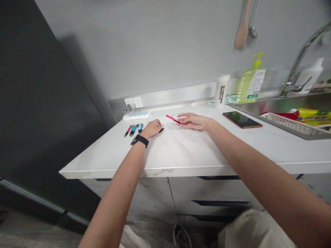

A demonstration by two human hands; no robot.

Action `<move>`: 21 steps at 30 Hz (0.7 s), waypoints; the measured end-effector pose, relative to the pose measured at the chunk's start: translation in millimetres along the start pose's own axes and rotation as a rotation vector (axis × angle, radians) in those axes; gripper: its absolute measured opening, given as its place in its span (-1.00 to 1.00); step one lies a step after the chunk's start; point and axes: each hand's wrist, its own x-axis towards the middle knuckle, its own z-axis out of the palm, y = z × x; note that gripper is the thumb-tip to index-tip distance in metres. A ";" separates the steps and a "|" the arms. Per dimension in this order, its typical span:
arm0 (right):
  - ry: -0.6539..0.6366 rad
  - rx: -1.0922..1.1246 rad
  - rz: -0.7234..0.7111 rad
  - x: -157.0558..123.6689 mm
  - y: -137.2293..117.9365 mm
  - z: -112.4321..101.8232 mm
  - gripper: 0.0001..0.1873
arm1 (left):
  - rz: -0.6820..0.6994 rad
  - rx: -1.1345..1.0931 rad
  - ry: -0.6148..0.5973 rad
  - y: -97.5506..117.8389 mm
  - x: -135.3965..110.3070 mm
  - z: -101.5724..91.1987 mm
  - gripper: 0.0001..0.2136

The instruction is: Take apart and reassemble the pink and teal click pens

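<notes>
My right hand (193, 121) is above the white countertop and pinches a pink pen (171, 118) with a black end; the pen points left. To its left, my left hand (152, 128) has its fingers curled in, and a black pen (160, 131) sticks out from beneath its palm side; the grip itself is partly hidden. A black watch (141, 140) is on my left wrist. Just left of that hand, a pink-and-black pen (128, 131) and several blue-and-black pens (133, 130) lie side by side on the counter.
A white power strip (137, 115) lies near the wall socket (133, 102). On the right are a phone (242, 119), a white bottle (221, 91), a yellow-green soap dispenser (251, 82) and the sink (307, 135) with a white basket (292, 124). The counter's front edge (186, 171) is close to me.
</notes>
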 end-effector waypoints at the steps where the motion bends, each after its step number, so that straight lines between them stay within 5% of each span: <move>1: -0.016 -0.004 0.007 -0.2 -0.2 -0.3 -0.75 | 0.001 0.002 -0.002 0.7 -0.3 -0.4 -0.86; 5: -0.076 -0.047 0.027 -0.5 -0.3 -2.8 -0.94 | -0.003 0.003 -0.017 3.6 -1.5 -2.2 -0.86; 12: -0.125 -0.109 0.034 -1.4 4.1 -8.3 -0.59 | 0.014 0.009 -0.025 2.2 2.1 -1.0 -0.88; 21: -0.036 -0.065 0.044 -0.1 4.2 -4.9 -0.80 | 0.009 0.028 -0.042 3.4 1.4 -2.2 -0.86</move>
